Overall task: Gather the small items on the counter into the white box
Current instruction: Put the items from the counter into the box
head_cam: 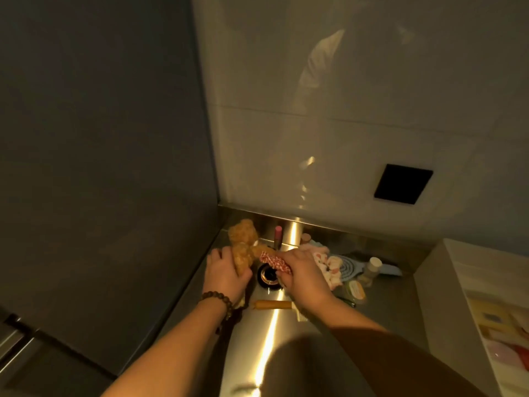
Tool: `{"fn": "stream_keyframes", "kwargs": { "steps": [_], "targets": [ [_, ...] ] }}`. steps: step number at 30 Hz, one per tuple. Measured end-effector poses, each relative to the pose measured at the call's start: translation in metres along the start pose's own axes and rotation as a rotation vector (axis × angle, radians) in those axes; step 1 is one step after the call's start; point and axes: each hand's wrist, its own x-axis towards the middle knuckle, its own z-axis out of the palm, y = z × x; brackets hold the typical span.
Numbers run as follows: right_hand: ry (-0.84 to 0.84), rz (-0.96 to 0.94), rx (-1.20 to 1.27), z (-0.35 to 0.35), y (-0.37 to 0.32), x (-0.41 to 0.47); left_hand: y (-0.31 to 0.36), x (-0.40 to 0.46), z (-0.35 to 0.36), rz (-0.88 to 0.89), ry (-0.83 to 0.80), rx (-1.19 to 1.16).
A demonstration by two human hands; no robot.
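The steel counter (274, 325) shines under dim warm light, and the white box (458, 282) waits at its right edge. My left hand (224, 272) closes around the fluffy brown teddy bear (243, 247), while my right hand (300, 272) pinches its red checked cloth (273, 262), so both lift together.

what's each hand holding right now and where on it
The left hand grips the plush bear around its lower body. The right hand pinches the red-and-white checked cloth at the bear's side, by one end.
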Motion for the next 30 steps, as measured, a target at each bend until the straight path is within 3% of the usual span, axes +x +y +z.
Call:
{"fn": "stream_keyframes", "kwargs": {
  "steps": [10, 18, 23, 30],
  "targets": [
    [0.177, 0.04, 0.103, -0.122, 0.034, -0.079, 0.129, -0.059, -0.035, 0.2, 0.159, -0.082],
    [0.272, 0.126, 0.026, -0.231, 0.14, -0.183, 0.266, -0.12, 0.024, 0.301, 0.079, -0.129],
    [0.298, 0.279, -0.013, -0.273, 0.207, -0.212, 0.318, -0.144, 0.06, 0.349, 0.038, -0.168],
    [0.11, 0.454, -0.209, -0.273, 0.261, -0.197, 0.35, -0.129, 0.086, 0.386, -0.033, -0.216]
  ]
}}
